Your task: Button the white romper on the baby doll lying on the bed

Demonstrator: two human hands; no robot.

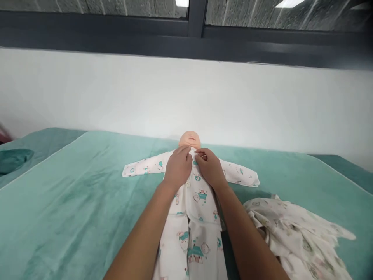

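A baby doll (190, 139) lies on its back, its head toward the wall. It wears a white printed baby jacket (201, 196) with both sleeves spread out to the sides. White printed pants (201, 249) cover the lower part. My left hand (179, 165) is at the jacket's neckline, fingers closed on the front edge. Close beside it, my right hand (209, 165) pinches the other side of the collar just below the doll's chin. A button (188, 184) shows on the jacket front below my hands. The fingertips partly hide the collar.
A crumpled white printed cloth (294, 229) lies to the right of my right forearm. The bed has a green cover (87, 202). Behind it stands a white wall (186, 97) under a dark window frame (116, 37). A dark green bundle (14, 160) lies at the far left.
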